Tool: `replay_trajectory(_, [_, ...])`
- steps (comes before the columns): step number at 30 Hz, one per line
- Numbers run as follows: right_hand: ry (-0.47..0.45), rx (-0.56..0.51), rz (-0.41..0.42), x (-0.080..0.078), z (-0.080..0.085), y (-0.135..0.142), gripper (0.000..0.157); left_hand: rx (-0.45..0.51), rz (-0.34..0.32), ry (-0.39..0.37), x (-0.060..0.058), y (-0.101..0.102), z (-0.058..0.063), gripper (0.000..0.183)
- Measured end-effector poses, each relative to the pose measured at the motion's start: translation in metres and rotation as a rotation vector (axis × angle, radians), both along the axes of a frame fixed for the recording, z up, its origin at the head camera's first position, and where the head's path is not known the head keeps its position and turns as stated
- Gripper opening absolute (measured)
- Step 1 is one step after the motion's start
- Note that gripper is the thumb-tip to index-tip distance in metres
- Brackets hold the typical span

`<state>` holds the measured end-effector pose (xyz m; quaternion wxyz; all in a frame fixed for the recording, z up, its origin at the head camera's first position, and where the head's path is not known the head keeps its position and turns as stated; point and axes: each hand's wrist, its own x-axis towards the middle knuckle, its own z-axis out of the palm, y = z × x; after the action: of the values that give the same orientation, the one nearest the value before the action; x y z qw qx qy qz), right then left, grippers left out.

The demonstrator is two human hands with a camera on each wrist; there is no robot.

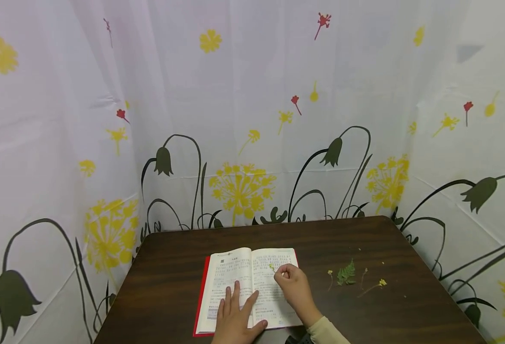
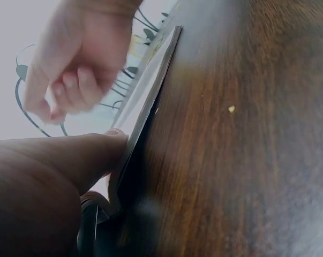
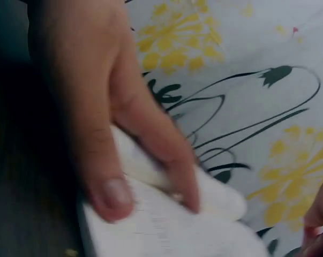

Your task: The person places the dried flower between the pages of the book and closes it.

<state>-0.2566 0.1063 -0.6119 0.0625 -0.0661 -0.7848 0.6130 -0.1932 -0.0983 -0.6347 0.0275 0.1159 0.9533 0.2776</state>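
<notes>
floral curtains surround our dark bench [image 1: 170, 286]. our left hand [image 1: 235, 317] lies flat, pressing the open book [image 1: 235, 282]; our right hand [image 1: 293, 286] pinches a yellow flower [image 1: 271, 267] onto its page. sprigs [image 1: 347, 274] wait at 3 o'clock, unpressed.

A makeshift recording booth: flower-printed curtain [image 1: 252, 119] walls enclosing one dark wooden table [image 1: 170, 277].

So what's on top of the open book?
Both hands rest on the open book: the left hand lies flat across the pages, and the right hand pinches a tiny yellow flower onto the right page. The print under the hands is hidden.
</notes>
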Motion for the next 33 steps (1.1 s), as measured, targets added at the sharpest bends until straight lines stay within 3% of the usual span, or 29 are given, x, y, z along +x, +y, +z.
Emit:
replay_trajectory(3, [-0.014,-0.047,-0.005,0.001,-0.016,-0.011,0.005,-0.01,0.002,0.029,0.0,-0.002,-0.008,0.085])
replay_trajectory(8, [0.002,0.002,-0.006,0.001,-0.031,-0.018,0.006,-0.02,0.004,0.048,0.001,-0.003,-0.012,0.085])
replay_trajectory(20, [0.025,0.17,0.017,0.003,-0.026,-0.024,0.011,0.002,-0.01,0.049,0.004,0.001,0.0,0.082])
replay_trajectory(33, [-0.009,0.209,0.092,-0.003,-0.025,-0.02,0.011,0.009,-0.016,0.027,0.003,0.001,0.002,0.082])
